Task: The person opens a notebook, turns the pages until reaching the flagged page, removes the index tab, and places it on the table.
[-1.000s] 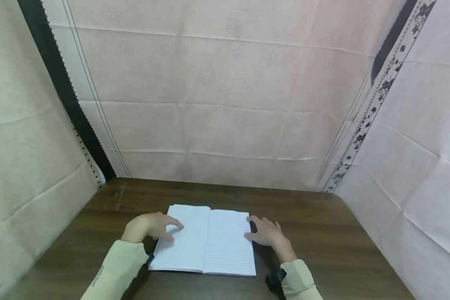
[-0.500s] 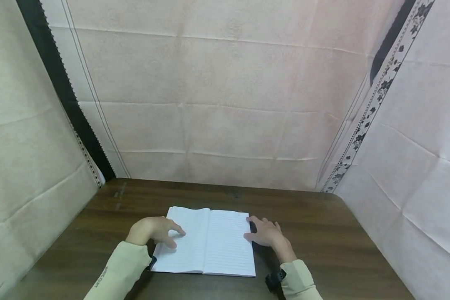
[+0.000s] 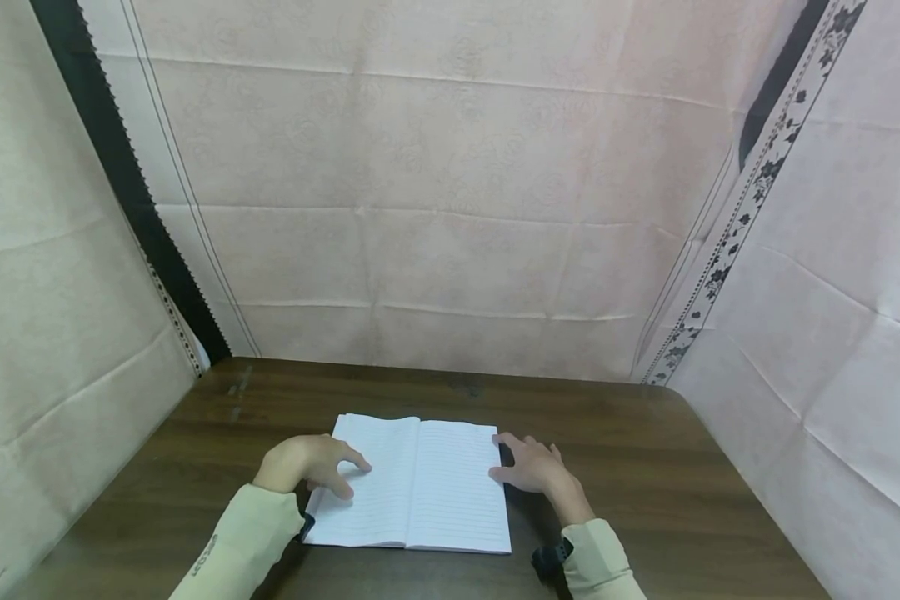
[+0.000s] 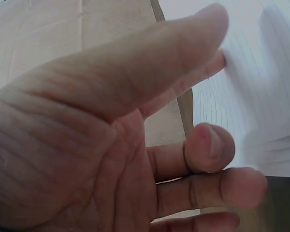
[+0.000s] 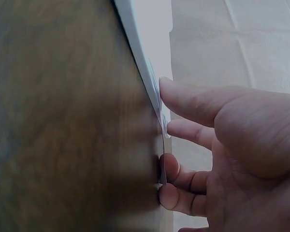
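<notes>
An open lined notebook (image 3: 457, 483) lies on the brown table, white pages facing up. In the head view my left hand (image 3: 311, 467) is over its left page, thumb and index finger spread apart. The left wrist view shows the left index fingertip touching the page (image 4: 251, 111), while the other fingers bend loosely with nothing between them. My right hand (image 3: 532, 467) is at the notebook's right edge. In the right wrist view its thumb and index fingertips touch the page edge (image 5: 147, 63), and two other fingertips are down by the tabletop. The notebook's cover is hidden beneath the pages.
The wooden table (image 3: 607, 433) extends around the notebook on all sides. Pale fabric sheets (image 3: 450, 250) hang behind it and at both sides. A dark strap (image 3: 551, 560) shows at the right wrist, below a light green sleeve (image 3: 600, 558).
My left hand has shifted slightly right and toward me, and the left page now bows up a little near its top. The right hand stays at the right edge.
</notes>
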Demonstrator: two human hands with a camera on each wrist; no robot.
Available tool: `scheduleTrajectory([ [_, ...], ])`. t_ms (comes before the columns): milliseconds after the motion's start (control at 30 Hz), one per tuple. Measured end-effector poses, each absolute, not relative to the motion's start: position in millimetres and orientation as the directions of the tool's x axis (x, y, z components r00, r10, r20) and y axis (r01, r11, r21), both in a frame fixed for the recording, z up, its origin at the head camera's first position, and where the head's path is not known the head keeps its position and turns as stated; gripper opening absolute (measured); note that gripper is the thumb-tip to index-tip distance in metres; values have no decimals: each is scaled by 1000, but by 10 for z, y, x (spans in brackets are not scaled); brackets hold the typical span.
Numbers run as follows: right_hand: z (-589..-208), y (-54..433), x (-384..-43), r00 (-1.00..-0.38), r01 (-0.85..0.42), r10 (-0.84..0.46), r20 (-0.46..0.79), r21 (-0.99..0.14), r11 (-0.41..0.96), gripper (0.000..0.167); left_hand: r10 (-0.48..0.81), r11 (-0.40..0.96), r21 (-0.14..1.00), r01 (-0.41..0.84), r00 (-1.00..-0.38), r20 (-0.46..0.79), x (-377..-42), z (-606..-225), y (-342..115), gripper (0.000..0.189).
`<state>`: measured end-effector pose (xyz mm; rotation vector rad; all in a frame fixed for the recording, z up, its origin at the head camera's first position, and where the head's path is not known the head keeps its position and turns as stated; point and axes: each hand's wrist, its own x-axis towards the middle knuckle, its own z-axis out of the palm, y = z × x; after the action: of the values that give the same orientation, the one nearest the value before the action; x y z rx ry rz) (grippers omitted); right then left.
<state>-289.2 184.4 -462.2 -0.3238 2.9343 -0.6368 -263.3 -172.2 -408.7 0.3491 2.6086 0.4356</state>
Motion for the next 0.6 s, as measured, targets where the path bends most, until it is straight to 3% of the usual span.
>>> scheduleTrajectory([
  [600,-4556,1864,-2884,-965,-184,-247,-92,-435,882,60,318,920,347,182,-864,-389,-2638,-4093,-1696,38],
])
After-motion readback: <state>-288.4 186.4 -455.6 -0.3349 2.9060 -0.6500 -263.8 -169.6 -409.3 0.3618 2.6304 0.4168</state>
